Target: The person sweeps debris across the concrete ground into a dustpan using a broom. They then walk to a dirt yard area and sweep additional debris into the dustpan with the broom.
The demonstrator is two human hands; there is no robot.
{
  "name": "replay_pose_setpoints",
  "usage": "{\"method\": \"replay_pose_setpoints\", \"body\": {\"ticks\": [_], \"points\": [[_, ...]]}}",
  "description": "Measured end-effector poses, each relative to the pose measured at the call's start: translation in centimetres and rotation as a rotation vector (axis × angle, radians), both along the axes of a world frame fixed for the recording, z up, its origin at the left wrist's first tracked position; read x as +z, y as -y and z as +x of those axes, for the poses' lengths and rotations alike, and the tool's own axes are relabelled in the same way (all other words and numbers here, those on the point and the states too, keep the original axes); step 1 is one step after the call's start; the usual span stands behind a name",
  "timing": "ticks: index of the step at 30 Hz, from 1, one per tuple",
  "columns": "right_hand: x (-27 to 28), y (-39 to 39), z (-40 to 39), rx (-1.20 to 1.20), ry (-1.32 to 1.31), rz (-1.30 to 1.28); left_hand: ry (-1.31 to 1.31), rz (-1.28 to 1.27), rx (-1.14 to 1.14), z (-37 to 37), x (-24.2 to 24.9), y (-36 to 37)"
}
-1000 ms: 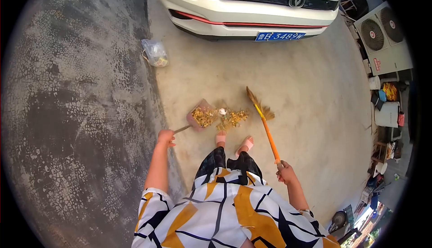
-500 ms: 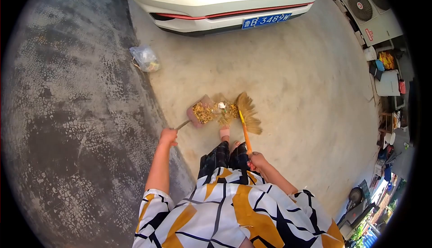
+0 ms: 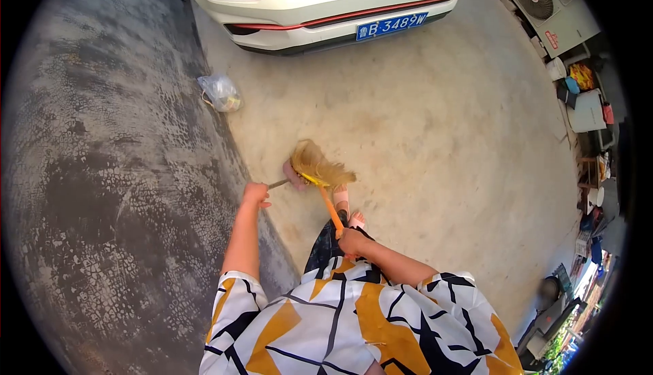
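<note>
Dustpan: the pinkish dustpan (image 3: 294,177) is just left of the middle of the frame and seems to rest on the pale floor (image 3: 449,123); its mouth is covered by the broom.
Broom: the broom (image 3: 330,208) leans from the lower middle of the frame toward the dustpan, and its straw bristles (image 3: 314,159) lie spread over the front of it and over the floor just beside.
Left hand: the left hand (image 3: 256,195), left of the centre, is closed around the end of the grey handle (image 3: 278,184) of the dustpan.
Right hand: the right hand (image 3: 352,242), at the lower middle, is closed around the upper part of the orange broom handle.
Sweeping step: in my judgement, this is the end of a stroke into the dustpan; what lies under the bristles I cannot tell.
Next move: I think it calls for lifting the bristles gently and keeping the dustpan level, so that nothing spills.
Surroundings: a clear plastic bag (image 3: 222,93) stands in the upper left, well apart from the broom; a white car (image 3: 320,9) fills the top middle.
</note>
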State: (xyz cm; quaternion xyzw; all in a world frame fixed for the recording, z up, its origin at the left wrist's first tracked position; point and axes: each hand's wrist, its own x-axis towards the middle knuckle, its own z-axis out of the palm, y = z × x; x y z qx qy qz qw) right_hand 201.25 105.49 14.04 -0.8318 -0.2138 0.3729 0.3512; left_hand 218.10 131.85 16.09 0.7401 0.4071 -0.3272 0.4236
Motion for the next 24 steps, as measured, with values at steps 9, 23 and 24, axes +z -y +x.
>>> {"method": "replay_pose_setpoints", "body": {"ticks": [9,23,24], "points": [[10.2,8.8,-3.0,-0.544,-0.604,-0.14,0.019,-0.065,0.288,-6.3,-0.1,-3.3],[13.0,12.3,-7.6,-1.1,-0.934,0.089,0.011,-0.201,0.545,-11.1,-0.4,-8.8],[12.9,12.3,-7.9,-1.168,-1.037,0.172,0.007,-0.204,0.552,-11.3,-0.2,-9.2]]}}
